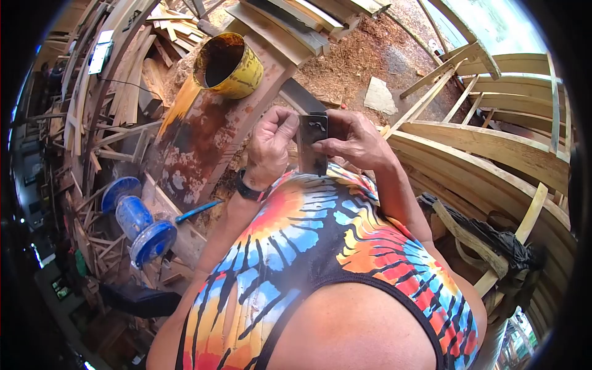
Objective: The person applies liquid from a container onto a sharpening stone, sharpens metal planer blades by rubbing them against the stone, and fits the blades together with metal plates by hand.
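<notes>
In front of my chest I hold a flat, dark rectangular metal blade upright, with a shiny irregular mark near its upper part. My right hand grips it from the right, thumb pressed on its face and fingers behind. From the other side, my left hand is closed, its thumb and forefinger pinched at the blade's upper left edge. Its other fingers are curled in. A dark band circles my left wrist.
A yellow bucket stands on a stained board ahead. To the left are a blue spool-shaped object, a blue stick and piled wood scraps. A curved wooden frame rises at right. Shavings cover the ground.
</notes>
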Demonstrator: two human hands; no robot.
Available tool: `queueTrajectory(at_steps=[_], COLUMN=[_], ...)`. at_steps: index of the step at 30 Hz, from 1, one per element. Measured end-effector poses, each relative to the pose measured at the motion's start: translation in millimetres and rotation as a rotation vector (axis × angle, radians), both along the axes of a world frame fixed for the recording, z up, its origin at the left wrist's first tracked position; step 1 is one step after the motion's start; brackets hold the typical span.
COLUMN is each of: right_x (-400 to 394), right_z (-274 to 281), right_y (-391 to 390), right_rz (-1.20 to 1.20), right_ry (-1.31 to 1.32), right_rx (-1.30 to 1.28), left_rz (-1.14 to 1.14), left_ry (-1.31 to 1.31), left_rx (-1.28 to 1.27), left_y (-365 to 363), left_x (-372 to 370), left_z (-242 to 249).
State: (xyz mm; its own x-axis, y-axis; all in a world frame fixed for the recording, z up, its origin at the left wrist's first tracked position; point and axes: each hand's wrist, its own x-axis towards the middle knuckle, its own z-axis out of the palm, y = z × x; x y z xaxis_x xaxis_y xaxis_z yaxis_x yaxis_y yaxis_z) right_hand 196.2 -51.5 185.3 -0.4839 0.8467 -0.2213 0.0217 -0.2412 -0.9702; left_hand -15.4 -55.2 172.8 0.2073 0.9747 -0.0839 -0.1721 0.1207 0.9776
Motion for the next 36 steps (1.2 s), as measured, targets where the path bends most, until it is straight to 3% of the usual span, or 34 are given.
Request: queueTrajectory(at_steps=[16, 20, 22, 24, 26, 27, 29, 32, 35, 36], right_x=[18, 14, 5, 2, -4, -8, -19, -30, -37, -38], right_z=[-16, -43, -47, -63, -50, -53, -56, -43, -41, -40], right_y=[19, 22, 25, 27, 26, 23, 18, 13, 8, 7], right_rz=[-0.042, -0.168, -0.23, -0.251, -0.239, -0.248, -0.322, -0.307, -0.294, -0.296], right_ry=[0.0, -0.007, 0.056, -0.122, -0.242, -0.307, -0.263, -0.426, -0.475, -0.462], right_rx=[-0.003, 0.155, 0.181, 0.268, 0.21, 0.217, 0.259, 0.465, 0.61, 0.672], left_rz=[-0.055, -0.107, -0.104, -0.064, -0.134, -0.033, -0.01, -0.182, -0.377, -0.221], left_ry=[-0.048, -0.027, 0.35, 0.029, 0.138, 0.255, 0.194, -0.285, -0.6, -0.59], left_rx=[-0.162, -0.158, -0.072, -0.344, -0.218, -0.307, -0.623, -0.776, -0.604, -0.66], left_y=[33, 36, 31, 24, 26, 24, 24, 23, 21, 21], left_x=[4, 0, 3, 15, 13, 13, 6, -10, -9, -3], left_z=[-7, -7, -16, -10, -27, -33, -21, -24, -37, -43])
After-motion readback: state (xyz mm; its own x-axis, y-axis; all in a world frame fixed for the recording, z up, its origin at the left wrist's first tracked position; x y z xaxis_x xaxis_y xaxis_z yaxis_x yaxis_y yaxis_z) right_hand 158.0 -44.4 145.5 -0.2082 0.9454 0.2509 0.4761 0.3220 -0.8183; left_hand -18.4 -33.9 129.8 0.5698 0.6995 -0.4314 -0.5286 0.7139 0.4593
